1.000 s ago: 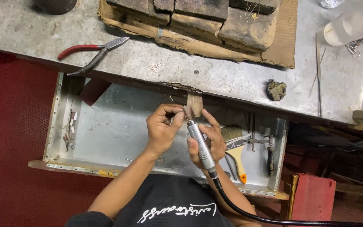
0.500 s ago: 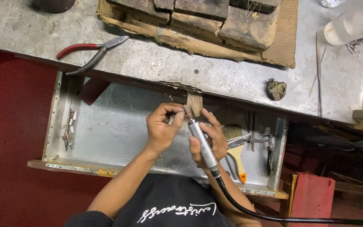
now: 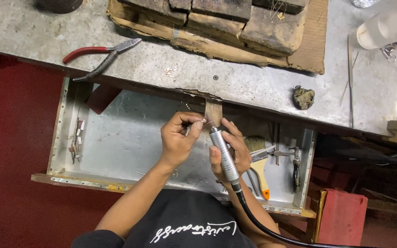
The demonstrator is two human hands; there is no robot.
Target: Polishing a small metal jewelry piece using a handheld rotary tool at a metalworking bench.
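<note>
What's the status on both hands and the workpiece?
Left hand pinching tiny metal piece against wooden bench peg. Right hand gripping silver rotary handpiece. Nothing obstructing.

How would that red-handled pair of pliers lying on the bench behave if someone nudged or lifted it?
The pliers look like metal, so probably stiff and fairly heavy for their size. They lie flat on the metal bench top, so they would likely slide, not roll. The handles are spread apart, so they may swing when lifted by one handle.

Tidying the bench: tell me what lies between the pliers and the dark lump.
In the head view, between pliers and lump: small metal scraps, a screw, otherwise bare benchtop.
</note>
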